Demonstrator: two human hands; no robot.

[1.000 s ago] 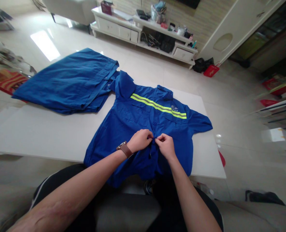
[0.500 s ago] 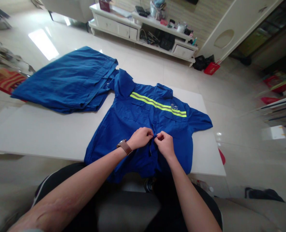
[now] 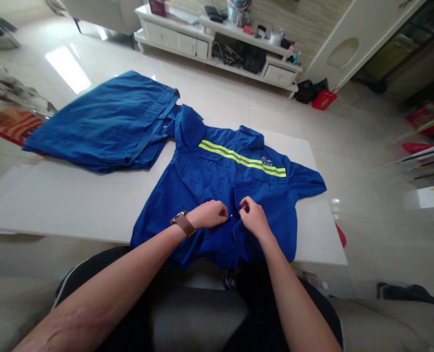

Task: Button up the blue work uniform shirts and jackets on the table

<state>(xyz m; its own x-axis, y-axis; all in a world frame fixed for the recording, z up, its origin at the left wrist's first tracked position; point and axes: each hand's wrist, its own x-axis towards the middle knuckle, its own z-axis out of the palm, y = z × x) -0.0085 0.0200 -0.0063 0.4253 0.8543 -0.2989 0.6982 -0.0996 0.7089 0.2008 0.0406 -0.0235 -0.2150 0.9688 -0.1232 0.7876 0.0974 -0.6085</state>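
Observation:
A blue work jacket (image 3: 202,183) lies front up with its collar away from me. A yellow-and-grey reflective band (image 3: 244,161) crosses its chest. My left hand (image 3: 211,214), with a brown-strapped watch on the wrist, rests over the lower front, its fingers curled closed; whatever they hold is hidden. My right hand (image 3: 252,215) pinches the edge of the jacket's front opening. Between the hands the two front edges are apart, with a small pale spot (image 3: 231,216) beside my left fingertips.
The jacket lies on a white table (image 3: 62,205). Left of it is a folded blue cloth garment (image 3: 102,122), near a red patterned bag (image 3: 13,124). Across the floor stands a white cabinet (image 3: 172,41) bearing small items; a red bag (image 3: 324,99) sits by it.
My hands met at the jacket's front opening and are now apart. The left hand moved left and slightly toward me, the right hand slightly right. The front edges have parted.

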